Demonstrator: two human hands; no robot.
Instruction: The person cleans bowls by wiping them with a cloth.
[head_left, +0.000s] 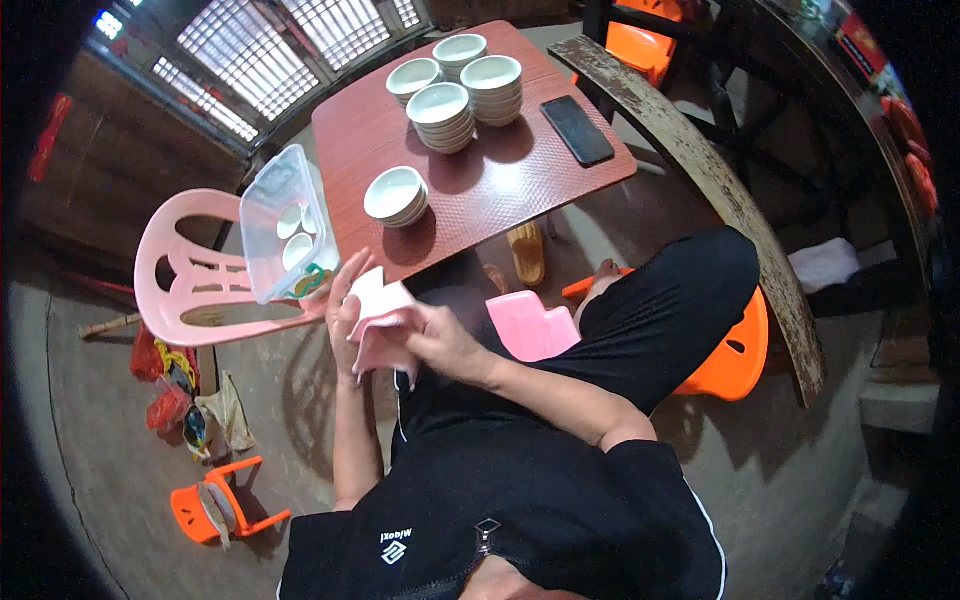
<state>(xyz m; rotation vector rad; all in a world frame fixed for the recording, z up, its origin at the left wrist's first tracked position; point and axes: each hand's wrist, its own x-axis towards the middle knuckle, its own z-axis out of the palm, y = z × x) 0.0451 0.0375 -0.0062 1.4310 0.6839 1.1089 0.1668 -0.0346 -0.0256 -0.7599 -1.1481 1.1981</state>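
Observation:
Both hands are together in front of the table's near left corner. A pale pink cloth (386, 330) is bunched between them; its upper part looks almost white, and I cannot tell whether a small bowl is inside. My left hand (345, 330) holds the cloth from the left, fingers pointing up. From the right, my right hand (454, 346) grips its folds. Beyond them, a short stack of white bowls (395, 195) stands on the red-brown table (341, 150). Several taller stacks of white bowls (440, 109) stand together farther back.
A black phone (577, 130) lies at the table's right. To the left, a clear plastic box (259, 225) with several white bowls rests on a pink chair (161, 255). A weathered wooden bench (675, 127) runs along the right. A small orange chair (191, 517) is at lower left.

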